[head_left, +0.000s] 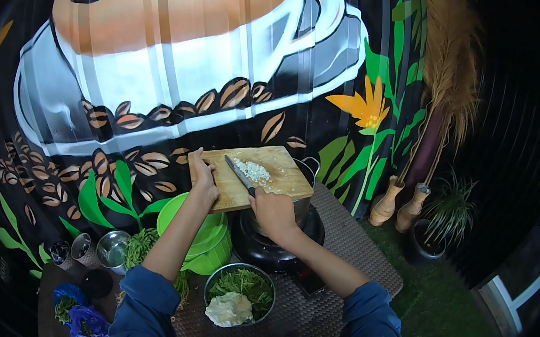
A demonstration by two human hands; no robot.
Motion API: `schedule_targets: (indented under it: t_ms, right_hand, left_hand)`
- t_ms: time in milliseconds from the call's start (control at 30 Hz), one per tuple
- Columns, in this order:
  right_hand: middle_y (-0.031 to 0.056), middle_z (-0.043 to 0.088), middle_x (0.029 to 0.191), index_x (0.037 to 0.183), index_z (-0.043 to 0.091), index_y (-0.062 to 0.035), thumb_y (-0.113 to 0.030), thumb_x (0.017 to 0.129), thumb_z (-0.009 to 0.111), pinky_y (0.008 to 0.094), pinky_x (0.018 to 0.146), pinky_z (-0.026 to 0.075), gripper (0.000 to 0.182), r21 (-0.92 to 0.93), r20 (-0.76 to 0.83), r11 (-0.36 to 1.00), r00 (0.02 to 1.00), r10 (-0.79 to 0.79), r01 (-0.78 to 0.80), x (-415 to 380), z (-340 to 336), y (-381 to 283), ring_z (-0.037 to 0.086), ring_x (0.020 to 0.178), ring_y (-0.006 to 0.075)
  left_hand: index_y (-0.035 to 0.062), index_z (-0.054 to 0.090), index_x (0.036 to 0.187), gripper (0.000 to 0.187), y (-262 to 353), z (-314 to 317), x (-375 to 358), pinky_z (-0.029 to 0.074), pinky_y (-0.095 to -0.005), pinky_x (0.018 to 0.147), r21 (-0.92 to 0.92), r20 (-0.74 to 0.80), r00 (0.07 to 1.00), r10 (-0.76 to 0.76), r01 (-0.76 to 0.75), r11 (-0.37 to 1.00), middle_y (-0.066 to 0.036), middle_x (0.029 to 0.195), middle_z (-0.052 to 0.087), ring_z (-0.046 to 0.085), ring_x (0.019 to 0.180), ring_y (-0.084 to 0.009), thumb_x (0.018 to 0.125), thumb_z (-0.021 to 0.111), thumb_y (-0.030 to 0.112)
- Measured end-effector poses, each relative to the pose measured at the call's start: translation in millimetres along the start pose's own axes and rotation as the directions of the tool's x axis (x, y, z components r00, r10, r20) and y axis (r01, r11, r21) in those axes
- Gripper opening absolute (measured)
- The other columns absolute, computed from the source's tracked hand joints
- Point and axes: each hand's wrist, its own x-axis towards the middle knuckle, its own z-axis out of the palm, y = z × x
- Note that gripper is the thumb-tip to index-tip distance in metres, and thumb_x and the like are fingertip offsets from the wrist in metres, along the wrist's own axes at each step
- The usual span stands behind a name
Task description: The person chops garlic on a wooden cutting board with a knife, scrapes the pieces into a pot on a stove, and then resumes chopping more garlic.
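My left hand (202, 178) grips the left edge of a wooden cutting board (288, 180), which is raised over a metal pot (300, 211) on a black stove (263, 248). Wrapped round the handle of a knife (237, 173) is my right hand (273, 215), at the board's near edge. The blade lies along the left side of a small heap of finely chopped white pieces (253, 171). Most of the pot is hidden under the board and my right hand; one of its handles shows behind the board.
Left of the stove stand a green plastic basket (208, 246) and bunched greens (141, 245). A metal bowl (237, 318) near me holds cut greens and a pale lump (229, 309). Metal cups and a blue plastic bag (86, 326) sit at the left. A painted wall rises behind the table.
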Motion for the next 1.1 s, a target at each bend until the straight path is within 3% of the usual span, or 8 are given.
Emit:
schedule_targets:
  t_ms: [500, 567, 600, 667, 800, 1000, 1100]
  right_hand:
    - [0.0123, 0.063, 0.061, 0.083, 0.060, -0.0040, -0.033, 0.090, 0.054, 0.0393, 0.053, 0.050, 0.030, -0.076, 0.033, 0.991, 0.993, 0.111, -0.108, -3.2, 2.0, 14.7, 0.065, 0.057, 0.0276]
    - [0.0135, 0.064, 0.062, 0.082, 0.061, -0.0033, -0.032, 0.090, 0.054, 0.0400, 0.054, 0.051, 0.031, -0.073, 0.035, 0.985, 0.986, 0.162, -0.159, -4.0, 4.9, 24.8, 0.065, 0.058, 0.0289]
    - [0.0135, 0.064, 0.062, 0.082, 0.061, -0.0033, -0.032, 0.090, 0.054, 0.0400, 0.054, 0.051, 0.031, -0.074, 0.035, 0.984, 0.986, 0.162, -0.159, -4.9, 6.6, 30.0, 0.065, 0.058, 0.0289]
    - [0.0150, 0.064, 0.063, 0.080, 0.063, -0.0025, -0.032, 0.090, 0.054, 0.0407, 0.056, 0.051, 0.033, -0.038, 0.016, 0.987, 0.988, 0.155, -0.154, -7.5, 8.2, 38.0, 0.065, 0.060, 0.0303]
    - [0.0149, 0.066, 0.068, 0.081, 0.066, -0.0025, -0.030, 0.089, 0.055, 0.0390, 0.057, 0.052, 0.031, -0.052, 0.056, 0.983, 0.983, 0.176, -0.174, -9.5, 3.9, 38.7, 0.067, 0.063, 0.0284]
    - [0.0185, 0.065, 0.070, 0.077, 0.066, -0.0014, -0.032, 0.090, 0.055, 0.0437, 0.062, 0.051, 0.035, -0.027, 0.069, 0.966, 0.964, 0.258, -0.256, -11.8, 10.5, 57.0, 0.066, 0.067, 0.0338]
    - [0.0205, 0.065, 0.073, 0.076, 0.066, -0.0001, -0.032, 0.089, 0.055, 0.0448, 0.064, 0.051, 0.036, -0.043, 0.147, 0.951, 0.939, 0.310, -0.307, -12.3, 8.5, 75.8, 0.065, 0.070, 0.0360]
  left_hand:
    - [0.0110, 0.035, 0.078, 0.057, 13.5, -6.9, -25.4, 0.048, -0.0578, 0.072, -0.085, -0.060, 0.998, 0.031, -0.036, 0.996, -0.016, 0.085, 0.054, 0.059, 0.080, -0.0339, 0.071, 0.056, 0.063]
    - [0.0066, 0.043, 0.093, 0.057, 17.1, -7.3, -34.1, 0.047, -0.0543, 0.078, -0.078, -0.056, 0.998, 0.026, -0.031, 0.997, -0.013, 0.093, 0.052, 0.058, 0.088, -0.0323, 0.074, 0.054, 0.059]
    - [0.0066, 0.043, 0.093, 0.057, 19.1, -4.2, -47.8, 0.047, -0.0543, 0.078, -0.078, -0.056, 0.998, 0.026, -0.030, 0.997, -0.013, 0.093, 0.052, 0.058, 0.088, -0.0323, 0.074, 0.054, 0.059]
    - [0.0104, 0.044, 0.091, 0.051, 20.5, 4.9, -77.9, 0.047, -0.0515, 0.072, -0.023, -0.084, 0.980, 0.182, -0.185, 0.983, -0.007, 0.084, 0.046, 0.054, 0.080, -0.0281, 0.072, 0.056, 0.057]
    - [0.0135, 0.044, 0.089, 0.048, 18.9, -1.4, -64.4, 0.047, -0.0499, 0.068, -0.086, -0.061, 0.988, 0.144, -0.149, 0.985, -0.004, 0.079, 0.040, 0.051, 0.075, -0.0257, 0.070, 0.058, 0.056]
    - [0.0109, 0.043, 0.084, 0.054, 20.8, -11.1, -48.8, 0.047, -0.0494, 0.071, -0.062, -0.036, 0.998, 0.053, -0.055, 0.997, -0.009, 0.087, 0.050, 0.055, 0.083, -0.0279, 0.069, 0.058, 0.061]
    - [0.0102, 0.042, 0.084, 0.057, 23.7, -13.1, -44.5, 0.046, -0.0511, 0.074, -0.028, -0.108, 0.994, 0.027, -0.030, 0.999, -0.013, 0.090, 0.054, 0.056, 0.086, -0.0302, 0.069, 0.056, 0.063]
